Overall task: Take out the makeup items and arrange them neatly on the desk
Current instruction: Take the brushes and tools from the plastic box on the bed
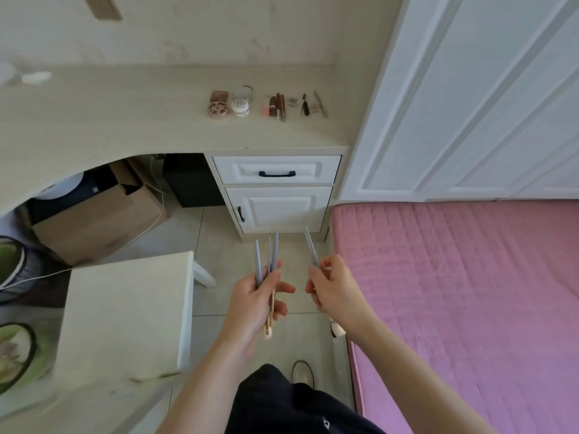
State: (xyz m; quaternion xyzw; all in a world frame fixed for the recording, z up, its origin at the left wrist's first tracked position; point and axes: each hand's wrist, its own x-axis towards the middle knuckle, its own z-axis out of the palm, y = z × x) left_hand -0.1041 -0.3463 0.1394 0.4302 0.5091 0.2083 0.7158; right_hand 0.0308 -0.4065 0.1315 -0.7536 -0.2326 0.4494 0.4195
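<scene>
Dark trousers [282, 402]: lowest in view, below both hands, with one shoe [302, 372] on the tiled floor [219, 245].
Left hand [257, 299]: fingers curled round a bundle of brushes [266, 261]; grey handles point up and away from the grip, pale bristle ends stick out beneath the palm.
Right hand [332, 289]: just right of the left hand, apart from it; fingers pinch a single grey brush [311, 249], handle angled up and left from the grip.
Desk [125, 120]: well beyond both grips, above a white drawer [277, 170] and cabinet door [279, 211].
Arranged makeup items [269, 104]: in a row on the desk's right part, far ahead of the hands; compacts on the left, slim sticks and tools on the right.
White stool [125, 308]: left of the left hand.
Pink mattress [470, 292]: right of the right hand.
</scene>
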